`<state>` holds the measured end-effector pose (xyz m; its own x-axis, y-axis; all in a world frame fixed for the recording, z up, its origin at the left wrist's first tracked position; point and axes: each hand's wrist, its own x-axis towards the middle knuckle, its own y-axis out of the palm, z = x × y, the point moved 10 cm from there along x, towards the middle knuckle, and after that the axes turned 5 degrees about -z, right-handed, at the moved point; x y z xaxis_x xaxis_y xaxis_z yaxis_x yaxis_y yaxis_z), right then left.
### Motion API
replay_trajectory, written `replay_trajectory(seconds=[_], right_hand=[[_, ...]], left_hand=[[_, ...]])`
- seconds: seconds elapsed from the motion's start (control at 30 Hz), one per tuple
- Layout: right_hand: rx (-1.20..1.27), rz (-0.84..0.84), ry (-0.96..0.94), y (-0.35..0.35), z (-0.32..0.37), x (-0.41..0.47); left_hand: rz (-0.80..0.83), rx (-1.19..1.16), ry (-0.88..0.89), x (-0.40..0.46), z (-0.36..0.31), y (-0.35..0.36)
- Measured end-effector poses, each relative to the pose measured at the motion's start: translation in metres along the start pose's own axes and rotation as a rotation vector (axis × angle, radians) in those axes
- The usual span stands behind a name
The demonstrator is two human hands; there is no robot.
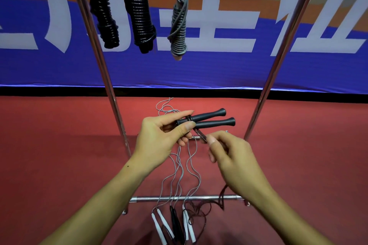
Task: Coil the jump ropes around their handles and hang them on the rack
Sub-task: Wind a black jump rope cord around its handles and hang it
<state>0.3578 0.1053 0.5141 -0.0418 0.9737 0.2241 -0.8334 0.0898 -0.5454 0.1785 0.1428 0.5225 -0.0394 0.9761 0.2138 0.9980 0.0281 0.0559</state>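
Observation:
My left hand [163, 135] grips two black jump rope handles [213, 119] side by side, their ends pointing right. My right hand [229, 153] pinches the dark rope [200, 135] just below the handles; the rope trails down past my right wrist to the floor. On the metal rack [111, 93] hang three coiled ropes: two black ones [104, 14] [139, 14] and a grey one [179, 24].
On the red floor lie loose grey ropes [179, 167] over the rack's lower bar [185, 198], with white handles [161, 225] [189, 225] and a black pair [175, 219] near my feet. A blue banner [219, 65] stands behind the rack.

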Motion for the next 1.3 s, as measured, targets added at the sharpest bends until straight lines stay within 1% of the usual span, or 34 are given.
replay_trajectory(seconds=[0.1,0.13,0.17,0.2,0.23,0.27,0.3,0.37,0.47,0.6,0.63,0.7,0.77,0.83,0.9,0.97,1.03,1.13,1.23,1.3], right_hand=[[0.774,0.223,0.555,0.018,-0.017,-0.016],[0.992,0.315,0.704,0.024,-0.011,-0.028],[1.168,0.408,0.792,0.025,-0.001,-0.038],[1.293,0.496,0.816,0.024,0.012,-0.046],[1.348,0.556,0.799,0.020,0.022,-0.051],[1.323,0.566,0.776,0.016,0.027,-0.055],[1.217,0.530,0.743,0.012,0.024,-0.055],[0.864,0.388,0.618,-0.004,0.013,-0.048],[0.319,0.236,0.369,-0.027,0.006,-0.037],[-0.482,0.007,-0.109,-0.046,0.017,-0.034],[-0.620,-0.048,-0.225,-0.045,0.024,-0.036],[-0.759,-0.133,-0.420,-0.040,0.041,-0.038],[-0.792,-0.164,-0.543,-0.034,0.052,-0.040],[-0.714,-0.147,-0.561,-0.035,0.052,-0.038],[-0.522,-0.109,-0.478,-0.046,0.042,-0.031],[-0.309,-0.042,-0.335,-0.054,0.025,-0.025],[-0.219,0.005,-0.230,-0.055,0.011,-0.021],[-0.120,0.069,-0.165,-0.053,0.000,-0.017],[0.174,0.229,0.010,-0.045,-0.011,-0.017],[0.284,0.300,0.078,-0.040,-0.017,-0.018]], left_hand=[[0.039,-0.018,0.020,-0.005,-0.006,0.009],[0.053,-0.032,0.033,-0.007,-0.010,0.012],[0.069,-0.053,0.045,-0.010,-0.015,0.016],[0.084,-0.080,0.051,-0.013,-0.019,0.020],[0.098,-0.105,0.050,-0.016,-0.022,0.024],[0.110,-0.121,0.045,-0.017,-0.024,0.027],[0.116,-0.125,0.040,-0.019,-0.023,0.030],[0.111,-0.094,0.031,-0.020,-0.018,0.034],[0.099,-0.013,0.004,-0.021,-0.005,0.036],[0.053,0.062,-0.014,-0.020,0.006,0.034],[0.045,0.069,-0.019,-0.019,0.008,0.033],[0.037,0.084,-0.030,-0.017,0.011,0.032],[0.058,0.117,-0.043,-0.015,0.013,0.032],[0.143,0.157,-0.075,-0.017,0.018,0.037],[0.272,0.192,-0.118,-0.021,0.024,0.045],[0.371,0.210,-0.155,-0.027,0.027,0.050],[0.423,0.223,-0.173,-0.030,0.027,0.051],[0.477,0.208,-0.210,-0.034,0.025,0.052],[0.549,0.182,-0.273,-0.038,0.023,0.053],[0.618,0.166,-0.298,-0.044,0.022,0.058]])
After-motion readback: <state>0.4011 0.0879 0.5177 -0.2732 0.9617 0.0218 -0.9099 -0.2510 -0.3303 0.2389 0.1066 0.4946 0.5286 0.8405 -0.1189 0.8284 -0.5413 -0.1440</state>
